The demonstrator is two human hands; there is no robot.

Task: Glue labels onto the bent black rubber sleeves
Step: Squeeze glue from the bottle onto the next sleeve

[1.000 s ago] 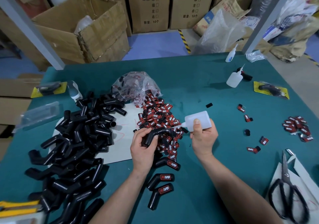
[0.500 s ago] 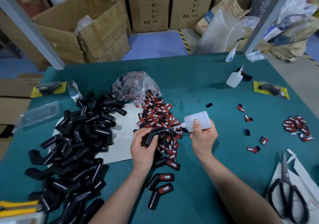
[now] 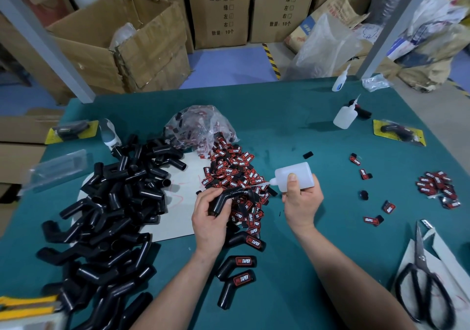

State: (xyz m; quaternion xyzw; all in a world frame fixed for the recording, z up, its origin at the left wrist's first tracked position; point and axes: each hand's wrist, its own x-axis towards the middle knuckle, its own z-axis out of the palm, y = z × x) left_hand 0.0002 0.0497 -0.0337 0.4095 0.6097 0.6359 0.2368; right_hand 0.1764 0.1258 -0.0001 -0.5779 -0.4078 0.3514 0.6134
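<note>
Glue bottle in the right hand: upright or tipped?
Tipped. The glue bottle lies nearly sideways in the right hand, nozzle pointing at the bent sleeve gripped by the left hand.

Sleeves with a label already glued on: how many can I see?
3 labelled sleeves: one just below the left hand, a second nearer the person, a third nearest. Others may hide under the label pile.

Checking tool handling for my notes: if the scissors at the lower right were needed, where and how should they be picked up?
Take the scissors by the black handle loops, coming from the near side. They lie flat with the loops toward the person and the blades pointing away, so fingers can likely slip in without crossing the blades.
</note>
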